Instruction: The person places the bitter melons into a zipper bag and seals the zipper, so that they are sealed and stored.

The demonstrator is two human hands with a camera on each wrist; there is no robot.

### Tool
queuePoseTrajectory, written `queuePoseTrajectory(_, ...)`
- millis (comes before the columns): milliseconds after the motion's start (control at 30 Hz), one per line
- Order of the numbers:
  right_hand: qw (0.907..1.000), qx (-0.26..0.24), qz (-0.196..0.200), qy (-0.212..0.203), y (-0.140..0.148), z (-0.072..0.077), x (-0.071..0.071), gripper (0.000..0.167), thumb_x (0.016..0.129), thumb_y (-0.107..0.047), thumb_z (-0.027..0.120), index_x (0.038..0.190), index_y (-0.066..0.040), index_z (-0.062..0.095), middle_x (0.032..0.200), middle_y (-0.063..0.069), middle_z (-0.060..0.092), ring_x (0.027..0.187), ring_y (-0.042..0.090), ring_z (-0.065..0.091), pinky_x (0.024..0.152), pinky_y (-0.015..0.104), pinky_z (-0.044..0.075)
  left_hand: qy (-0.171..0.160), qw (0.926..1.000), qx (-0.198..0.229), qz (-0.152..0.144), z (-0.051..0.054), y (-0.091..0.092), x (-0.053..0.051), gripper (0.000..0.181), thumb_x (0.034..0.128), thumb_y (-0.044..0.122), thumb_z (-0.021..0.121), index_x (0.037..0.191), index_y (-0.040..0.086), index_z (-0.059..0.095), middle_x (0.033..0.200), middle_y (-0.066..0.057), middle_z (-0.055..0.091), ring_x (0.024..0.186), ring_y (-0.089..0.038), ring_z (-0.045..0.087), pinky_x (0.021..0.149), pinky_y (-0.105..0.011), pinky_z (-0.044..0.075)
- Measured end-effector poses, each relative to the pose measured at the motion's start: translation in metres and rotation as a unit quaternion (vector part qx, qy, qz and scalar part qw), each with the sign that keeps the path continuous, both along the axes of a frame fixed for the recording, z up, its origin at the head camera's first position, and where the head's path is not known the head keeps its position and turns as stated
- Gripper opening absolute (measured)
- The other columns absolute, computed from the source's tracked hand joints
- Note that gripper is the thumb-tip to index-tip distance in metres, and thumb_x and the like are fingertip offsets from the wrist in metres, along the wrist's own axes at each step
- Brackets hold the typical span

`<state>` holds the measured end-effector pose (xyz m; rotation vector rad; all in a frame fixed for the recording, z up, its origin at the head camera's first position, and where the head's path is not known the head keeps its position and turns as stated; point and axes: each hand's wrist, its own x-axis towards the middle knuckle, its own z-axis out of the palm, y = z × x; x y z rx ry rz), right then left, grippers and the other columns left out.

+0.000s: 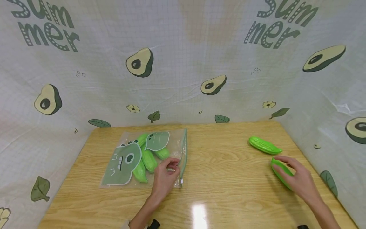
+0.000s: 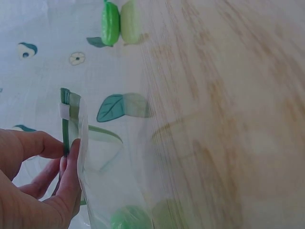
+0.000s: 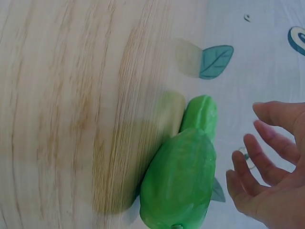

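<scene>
While the clear zip bag (image 1: 121, 171), printed with a green one-eyed cartoon monster, lies at the left of the wooden table (image 1: 220, 171) with several pale-green vegetables (image 1: 149, 160) inside, the left hand (image 1: 166, 176) pinches its green zip edge (image 1: 185, 146) between thumb and fingers, forearm slanting up from below. Well to the right sits a glossy, ridged vegetable (image 1: 264, 145), tapering rightward. Nearer the person, a second vegetable (image 3: 178, 179) lies beside the right hand (image 1: 298, 178), whose bent fingers and thumb stand apart, a gap showing between.
</scene>
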<state>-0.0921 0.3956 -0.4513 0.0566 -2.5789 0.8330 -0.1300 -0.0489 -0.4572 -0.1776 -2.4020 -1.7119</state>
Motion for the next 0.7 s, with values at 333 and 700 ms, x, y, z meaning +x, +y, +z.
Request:
queuePoseTrajectory(333, 0.9997, 0.026, 0.002, 0.001, 0.0057, -0.0044, -0.0042, 0.038, 0.087, -0.008, 0.081, 0.122, -0.002, 0.069, 0.119, 0.020, 0.066, 0.106, -0.018, 0.040, 0.080, 0.002, 0.033, -0.010, 0.9999, -0.001, 0.001, 0.0016, -0.0007, 0.0008, 0.023, 0.0834, -0.008, 0.066, 0.103, 0.002, 0.074, 0.094, -0.009, 0.072, 0.084, -0.019, 0.069, 0.070, -0.023, 0.060)
queuePoseTrajectory(700, 0.9973, 0.054, 0.010, -0.048, 0.0103, -0.0066, -0.0091, 0.042, 0.090, -0.010, 0.079, 0.126, 0.004, 0.063, 0.121, 0.028, 0.062, 0.105, 0.044, 0.055, 0.079, 0.046, 0.051, -0.010, 0.9999, -0.002, -0.003, 0.0021, -0.0017, -0.0001, 0.023, 0.0842, -0.008, 0.066, 0.104, 0.001, 0.074, 0.095, -0.010, 0.072, 0.084, -0.020, 0.069, 0.070, -0.023, 0.060)
